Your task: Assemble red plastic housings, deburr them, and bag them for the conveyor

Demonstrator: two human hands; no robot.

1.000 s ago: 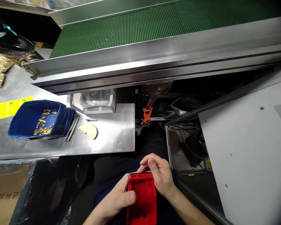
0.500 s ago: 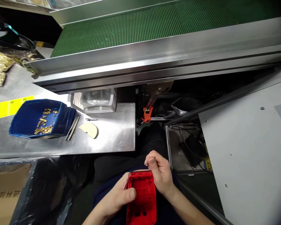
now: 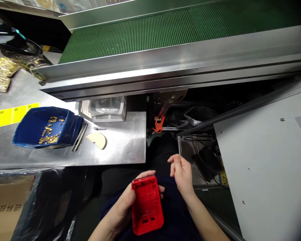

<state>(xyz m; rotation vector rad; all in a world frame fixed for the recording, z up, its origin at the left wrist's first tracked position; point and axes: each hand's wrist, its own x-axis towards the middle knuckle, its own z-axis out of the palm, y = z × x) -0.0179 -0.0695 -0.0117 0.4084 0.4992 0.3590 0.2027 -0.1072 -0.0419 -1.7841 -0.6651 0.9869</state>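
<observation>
My left hand (image 3: 126, 198) grips a red plastic housing (image 3: 147, 204), an open rectangular shell with its hollow side up. The thumb lies on its left edge, and fingertips show past its right side. Two small slots are visible near the shell's lower end. To the right, apart from the shell, is my right hand (image 3: 182, 174) with its fingers curled in. Whatever its fingers may hold is hidden. On the metal table at the left, a blue bin (image 3: 31, 129) contains many small brass-coloured parts (image 3: 49, 135).
Tweezers (image 3: 79, 137) and a cream half-round piece (image 3: 97, 140) lie on the metal table (image 3: 130, 147). Behind them stands a grey tray (image 3: 110, 117). A green conveyor belt (image 3: 140, 33) crosses the top. A white panel (image 3: 271, 160) borders the right, a cardboard box (image 3: 10, 201) the lower left.
My right hand has moved away from the red housing, to the right. The left hand has turned the housing slightly and raised it, with the thumb shifted onto its edge.
</observation>
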